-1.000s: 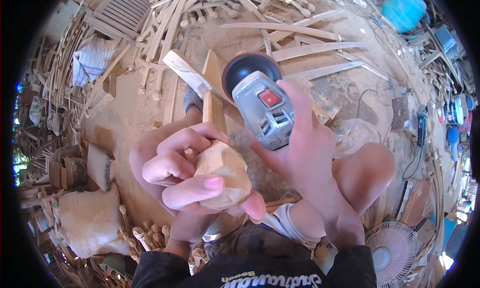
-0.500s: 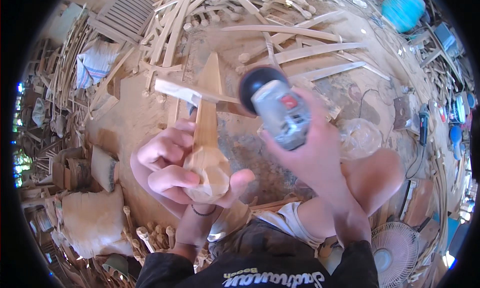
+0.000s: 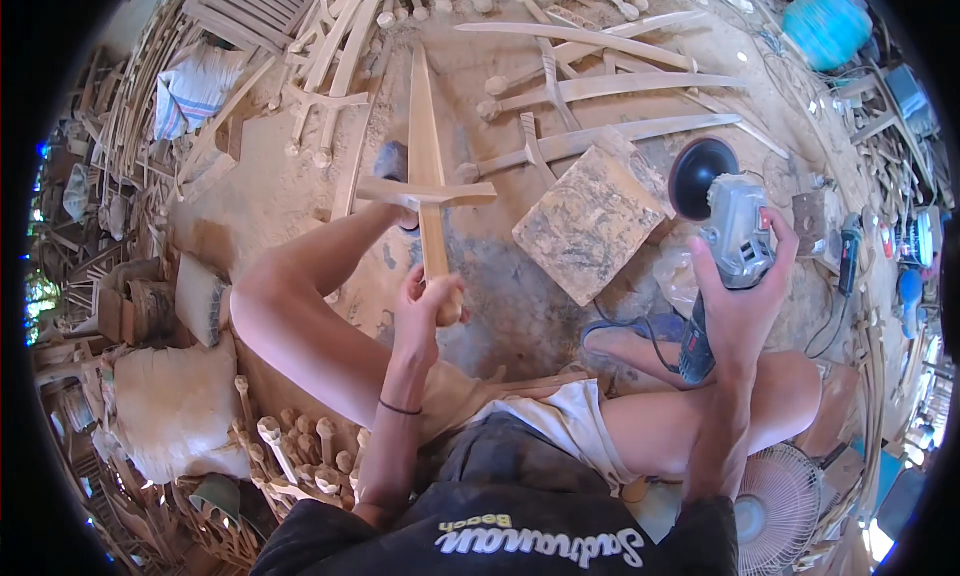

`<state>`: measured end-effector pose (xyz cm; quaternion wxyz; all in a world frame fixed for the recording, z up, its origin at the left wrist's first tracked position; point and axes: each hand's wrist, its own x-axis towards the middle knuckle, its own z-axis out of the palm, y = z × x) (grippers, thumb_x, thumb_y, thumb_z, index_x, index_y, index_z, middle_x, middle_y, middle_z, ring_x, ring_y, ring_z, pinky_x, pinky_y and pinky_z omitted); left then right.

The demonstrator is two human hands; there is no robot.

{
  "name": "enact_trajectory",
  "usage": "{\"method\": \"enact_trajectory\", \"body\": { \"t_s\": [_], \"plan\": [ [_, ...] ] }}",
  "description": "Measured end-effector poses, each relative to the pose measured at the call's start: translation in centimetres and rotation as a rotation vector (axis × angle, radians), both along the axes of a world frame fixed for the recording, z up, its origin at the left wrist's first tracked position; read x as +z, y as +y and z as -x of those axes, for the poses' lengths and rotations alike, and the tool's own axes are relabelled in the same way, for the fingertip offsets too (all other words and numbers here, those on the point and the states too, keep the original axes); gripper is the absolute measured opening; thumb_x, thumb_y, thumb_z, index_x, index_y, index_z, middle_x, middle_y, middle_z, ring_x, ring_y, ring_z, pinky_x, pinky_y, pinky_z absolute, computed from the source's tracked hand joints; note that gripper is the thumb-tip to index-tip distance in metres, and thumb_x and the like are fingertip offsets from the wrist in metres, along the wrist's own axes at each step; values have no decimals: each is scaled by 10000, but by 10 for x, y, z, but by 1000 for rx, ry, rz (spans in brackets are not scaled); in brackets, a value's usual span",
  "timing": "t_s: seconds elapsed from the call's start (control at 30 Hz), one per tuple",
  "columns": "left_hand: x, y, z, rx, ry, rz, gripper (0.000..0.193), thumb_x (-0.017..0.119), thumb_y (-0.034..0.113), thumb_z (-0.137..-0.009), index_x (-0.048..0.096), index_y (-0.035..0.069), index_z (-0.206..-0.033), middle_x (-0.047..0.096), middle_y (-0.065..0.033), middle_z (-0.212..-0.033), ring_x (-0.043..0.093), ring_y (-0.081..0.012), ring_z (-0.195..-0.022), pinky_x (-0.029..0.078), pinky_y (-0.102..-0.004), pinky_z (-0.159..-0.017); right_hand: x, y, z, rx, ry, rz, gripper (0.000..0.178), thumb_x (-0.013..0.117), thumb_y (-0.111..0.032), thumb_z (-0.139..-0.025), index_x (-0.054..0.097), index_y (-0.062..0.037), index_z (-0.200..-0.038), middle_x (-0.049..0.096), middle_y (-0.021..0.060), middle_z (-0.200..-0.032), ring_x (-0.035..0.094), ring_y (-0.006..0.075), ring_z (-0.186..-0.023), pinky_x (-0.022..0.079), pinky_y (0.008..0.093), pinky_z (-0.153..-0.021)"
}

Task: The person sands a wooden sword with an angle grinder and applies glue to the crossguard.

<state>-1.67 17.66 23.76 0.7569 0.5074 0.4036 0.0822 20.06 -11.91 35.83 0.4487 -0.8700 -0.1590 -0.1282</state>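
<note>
In front of me a wooden sword (image 3: 426, 146) points away, with a crossguard and a faceted pommel. My left hand (image 3: 430, 301) is closed around its handle, close to the pommel. Out to the right, my right hand (image 3: 745, 296) grips an angle grinder (image 3: 740, 241) by its body. The grinder's head is wrapped in clear plastic and carries a round black disc (image 3: 703, 179) at its far end. Disc and sword are well apart. Whether the disc is spinning cannot be told.
A dusty square wooden block (image 3: 590, 221) stands between the sword and the grinder. Beyond it lie several curved wooden swords (image 3: 620, 91). The grinder's cord (image 3: 640, 338) runs past my right foot. A fan (image 3: 775, 511) stands at lower right, and carved handles (image 3: 305, 451) cluster at lower left.
The grinder has swung right, away from the sword. The sword has moved farther from me, and my left hand now wraps its handle instead of cradling the pommel. The block has come into view.
</note>
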Motion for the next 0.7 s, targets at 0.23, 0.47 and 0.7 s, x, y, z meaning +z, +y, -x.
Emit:
{"method": "enact_trajectory", "body": {
  "t_s": [0.23, 0.47, 0.7],
  "plan": [
    [19, -70, 49, -194, -204, 86, 765, 819, 215, -949, 480, -34, -1588, 699, -63, -991, 742, -201, -881, 597, -355, -780, -6, -38, -3, -130, -22, -17, 741, 964, -125, -846, 553, -8, -1450, 615, 145, -1350, 624, 241, -1194, 501, 374, -1030],
    [-19, -125, 24, -361, -45, 202, 510, 823, 109, -980, 592, 9, -1424, 671, -20, -960, 702, -151, -861, 574, -318, -765, -6, -53, -11, -192, -40, -75, 758, 990, -170, -834, 555, 0, -1430, 609, 148, -1353, 612, 238, -1234, 498, 381, -1061],
    [-106, -171, 28, -681, 196, -267, 350, 770, 232, -1054, 651, -12, -1275, 726, -121, -1068, 702, -224, -967, 566, -367, -853, -11, -70, -10, -241, 34, -172, 803, 1005, -217, -828, 530, 21, -1431, 592, 158, -1353, 614, 241, -1248, 504, 387, -1096]
  ]
}}
